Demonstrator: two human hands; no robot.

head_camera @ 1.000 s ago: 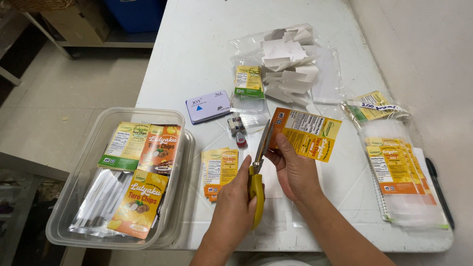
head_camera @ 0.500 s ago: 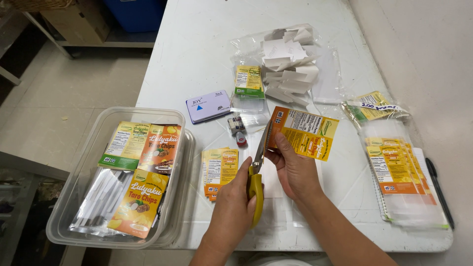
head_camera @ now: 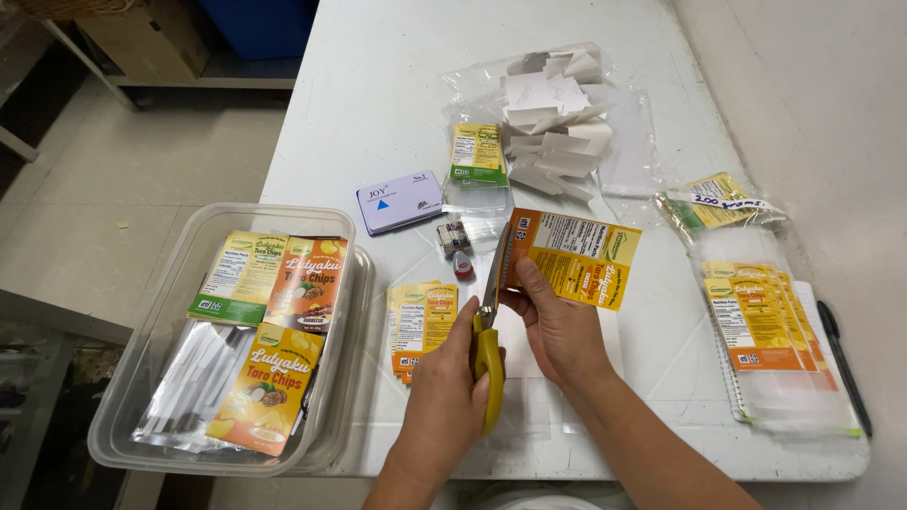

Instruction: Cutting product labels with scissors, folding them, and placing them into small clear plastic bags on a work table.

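While our left hand (head_camera: 444,378) closes round the yellow handles of the scissors (head_camera: 489,312), we log the head view, the only one, as follows.

Item, scissors: blades pointing to 12 o'clock, set against the left edge of the orange label sheet (head_camera: 573,257).

Item, right hand (head_camera: 559,329): closed on the label sheet, thumb on its face and fingers behind, gripping it near the lower left corner. The sheet is held tilted above the white table (head_camera: 378,94), near the middle of the front half.

Item, small stack of yellow labels (head_camera: 422,317): flat on the table at 9 o'clock of the scissors, just beside our left hand.

Item, clear plastic tub (head_camera: 151,378): further out at 9 o'clock, overhanging the table's left edge, holding printed snack labels and a clear bag of white strips.

Item, flat lilac tin (head_camera: 399,201): at 11 o'clock of the scissors; a small red-tipped object (head_camera: 457,247) lies between the two.

Item, clear bag of folded white paper pieces (head_camera: 553,123): at 12 o'clock, with a green-and-yellow label (head_camera: 477,153) at its left.

Item, bagged orange labels (head_camera: 770,340): at 3 o'clock, lying on a notebook; a black pen (head_camera: 844,364) just beyond them. Another bagged bundle (head_camera: 718,200) sits at 2 o'clock.
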